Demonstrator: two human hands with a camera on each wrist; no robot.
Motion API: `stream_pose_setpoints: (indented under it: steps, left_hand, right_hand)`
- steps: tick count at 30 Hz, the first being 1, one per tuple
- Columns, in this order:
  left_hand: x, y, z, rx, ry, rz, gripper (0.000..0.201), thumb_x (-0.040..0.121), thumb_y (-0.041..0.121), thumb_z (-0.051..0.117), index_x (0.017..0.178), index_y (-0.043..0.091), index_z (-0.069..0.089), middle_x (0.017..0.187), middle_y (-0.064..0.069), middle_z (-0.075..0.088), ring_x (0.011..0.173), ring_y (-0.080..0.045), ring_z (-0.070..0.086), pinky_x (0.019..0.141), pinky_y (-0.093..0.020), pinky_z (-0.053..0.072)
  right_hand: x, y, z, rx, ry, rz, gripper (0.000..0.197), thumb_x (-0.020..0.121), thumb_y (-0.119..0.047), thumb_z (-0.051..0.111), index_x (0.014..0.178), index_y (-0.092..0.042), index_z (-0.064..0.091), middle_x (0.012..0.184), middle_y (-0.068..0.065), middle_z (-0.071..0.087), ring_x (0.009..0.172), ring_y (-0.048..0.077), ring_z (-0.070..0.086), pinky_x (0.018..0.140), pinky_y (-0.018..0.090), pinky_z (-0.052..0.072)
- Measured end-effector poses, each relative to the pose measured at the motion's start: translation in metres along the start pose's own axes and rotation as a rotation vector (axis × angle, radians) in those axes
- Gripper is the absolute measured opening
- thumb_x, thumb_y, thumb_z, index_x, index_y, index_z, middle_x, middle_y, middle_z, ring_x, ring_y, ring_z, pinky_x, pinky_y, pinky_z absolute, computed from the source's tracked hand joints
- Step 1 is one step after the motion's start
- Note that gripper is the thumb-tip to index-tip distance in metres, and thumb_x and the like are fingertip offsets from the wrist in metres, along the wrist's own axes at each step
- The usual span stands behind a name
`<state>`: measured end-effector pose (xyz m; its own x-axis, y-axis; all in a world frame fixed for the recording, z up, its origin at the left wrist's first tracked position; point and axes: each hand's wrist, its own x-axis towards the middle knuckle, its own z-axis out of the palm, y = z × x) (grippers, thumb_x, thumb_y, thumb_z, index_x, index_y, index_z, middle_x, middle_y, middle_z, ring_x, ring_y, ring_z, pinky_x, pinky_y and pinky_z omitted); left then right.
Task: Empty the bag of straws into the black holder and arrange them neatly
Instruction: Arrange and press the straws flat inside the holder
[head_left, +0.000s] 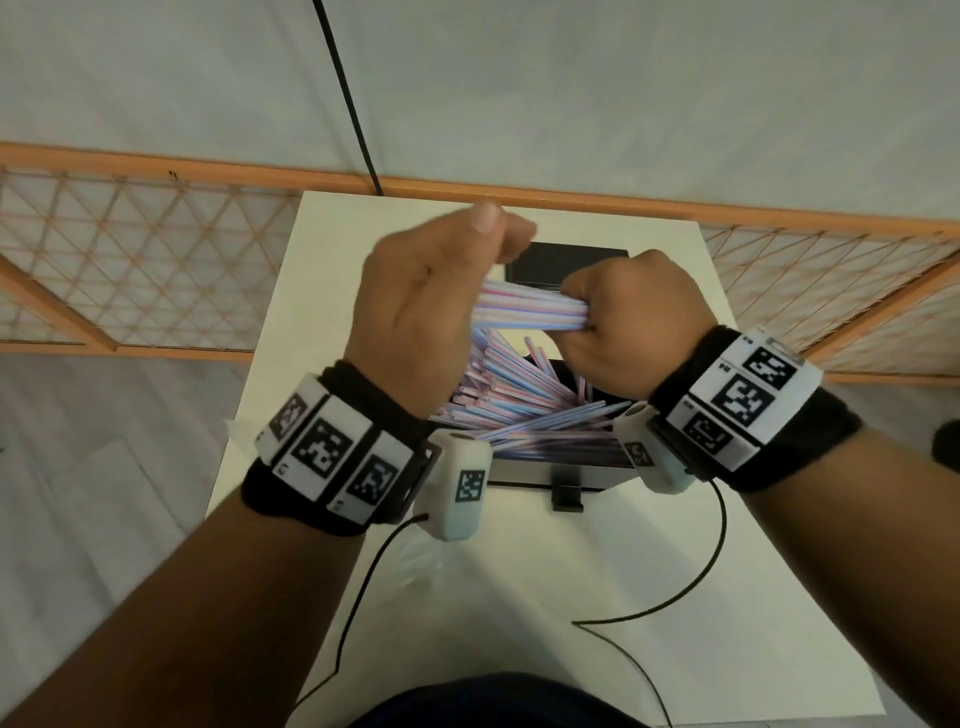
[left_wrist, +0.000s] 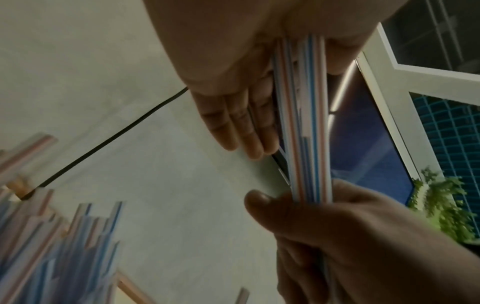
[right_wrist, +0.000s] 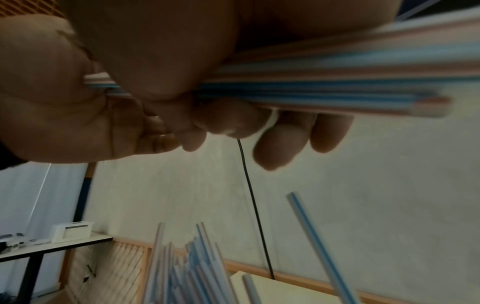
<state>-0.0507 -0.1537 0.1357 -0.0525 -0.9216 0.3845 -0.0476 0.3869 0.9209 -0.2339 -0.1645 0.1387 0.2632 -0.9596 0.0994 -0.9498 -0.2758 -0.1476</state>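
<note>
Pink-and-blue straw bundle (head_left: 530, 312); right hand (head_left: 634, 322) fisted around one end; left hand (head_left: 426, 312) pinched on the other

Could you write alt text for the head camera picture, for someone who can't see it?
The left hand and right hand hold a bundle of striped straws between them, above a black holder full of jumbled straws on a white table. Bands with black-and-white markers wrap both wrists.
</note>
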Motion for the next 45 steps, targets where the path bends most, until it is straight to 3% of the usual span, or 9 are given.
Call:
stream_pose_setpoints:
  steps: [5, 9, 13, 18, 27, 33, 36, 38, 45]
  left_hand:
    - [-0.016, -0.01, 0.001, 0.073, -0.088, 0.071, 0.042, 0.097, 0.034, 0.045, 0.087, 0.002, 0.071, 0.082, -0.012, 0.071, 0.08, -0.026, 0.067, 0.072, -0.032, 0.051]
    - [-0.031, -0.03, -0.001, 0.249, -0.097, 0.118, 0.025, 0.093, 0.024, 0.054, 0.079, 0.008, 0.068, 0.078, 0.002, 0.066, 0.075, -0.011, 0.062, 0.07, -0.024, 0.046]
    - [-0.051, -0.061, 0.003, 0.409, 0.073, 0.101, 0.037, 0.096, 0.03, 0.048, 0.116, 0.004, 0.064, 0.118, -0.003, 0.06, 0.112, -0.025, 0.057, 0.097, -0.039, 0.046]
    - [-0.07, -0.092, 0.007, 0.62, 0.078, -0.115, 0.076, 0.098, 0.05, 0.033, 0.157, 0.002, 0.025, 0.163, -0.018, 0.028, 0.15, -0.031, 0.025, 0.122, -0.042, 0.017]
    - [-0.084, -0.122, 0.021, 0.527, 0.094, -0.421, 0.105, 0.086, 0.06, 0.053, 0.161, 0.004, 0.004, 0.169, -0.014, 0.014, 0.155, -0.028, 0.016, 0.126, -0.046, 0.016]
    - [-0.083, -0.133, 0.018, 0.339, 0.061, -0.503, 0.113, 0.08, 0.049, 0.078, 0.159, 0.025, 0.001, 0.165, -0.004, 0.029, 0.151, -0.019, 0.032, 0.12, -0.049, 0.035]
    - [-0.082, -0.134, 0.018, 0.247, 0.062, -0.517, 0.112, 0.074, 0.053, 0.078, 0.156, 0.029, 0.007, 0.156, -0.001, 0.043, 0.139, -0.015, 0.05, 0.113, -0.048, 0.046]
    - [-0.082, -0.134, 0.018, 0.239, 0.067, -0.515, 0.109, 0.073, 0.058, 0.075, 0.156, 0.031, 0.009, 0.154, 0.0, 0.046, 0.136, -0.017, 0.053, 0.11, -0.049, 0.048]
    - [-0.081, -0.127, 0.017, 0.229, 0.053, -0.481, 0.093, 0.092, 0.027, 0.073, 0.158, 0.016, 0.009, 0.149, 0.006, 0.045, 0.131, -0.009, 0.054, 0.11, -0.036, 0.049]
  right_hand:
    - [-0.019, -0.009, 0.024, 0.155, -0.053, 0.019, 0.025, 0.068, -0.036, 0.044, 0.051, -0.02, 0.035, 0.049, -0.002, 0.04, 0.055, 0.031, 0.046, 0.054, 0.033, 0.041]
    - [-0.032, -0.015, 0.066, 0.303, -0.122, 0.071, 0.026, 0.078, -0.036, 0.056, 0.059, -0.019, 0.048, 0.056, 0.002, 0.054, 0.059, 0.029, 0.053, 0.058, 0.034, 0.049]
    - [-0.035, -0.016, 0.101, 0.348, -0.155, 0.093, 0.027, 0.079, -0.044, 0.054, 0.063, -0.023, 0.051, 0.06, 0.001, 0.058, 0.063, 0.031, 0.059, 0.06, 0.037, 0.053]
    - [-0.04, -0.011, 0.117, 0.364, -0.203, 0.043, 0.039, 0.08, -0.057, 0.065, 0.084, -0.018, 0.068, 0.077, 0.006, 0.069, 0.075, 0.03, 0.065, 0.067, 0.035, 0.053]
    - [-0.046, 0.004, 0.124, 0.271, -0.092, -0.033, 0.079, 0.063, -0.085, 0.049, 0.085, -0.012, 0.067, 0.081, 0.005, 0.056, 0.079, 0.027, 0.054, 0.073, 0.039, 0.05]
    - [-0.067, 0.036, 0.1, 0.185, 0.11, 0.123, 0.054, 0.075, -0.071, 0.055, 0.081, -0.017, 0.064, 0.082, 0.002, 0.047, 0.081, 0.025, 0.05, 0.073, 0.034, 0.047]
    - [-0.065, 0.052, 0.089, 0.045, -0.056, 0.215, 0.075, 0.069, -0.084, 0.043, 0.12, -0.032, 0.062, 0.123, 0.012, 0.052, 0.118, 0.035, 0.047, 0.098, 0.045, 0.041]
    - [-0.059, 0.055, 0.084, -0.004, -0.303, 0.229, 0.095, 0.062, -0.093, 0.028, 0.144, -0.046, 0.034, 0.157, 0.006, 0.027, 0.144, 0.036, 0.02, 0.113, 0.057, 0.021]
    - [-0.041, 0.047, 0.094, -0.028, -0.518, 0.102, 0.099, 0.062, -0.094, 0.013, 0.148, -0.046, 0.023, 0.163, -0.009, 0.013, 0.15, 0.034, 0.003, 0.113, 0.065, 0.002]
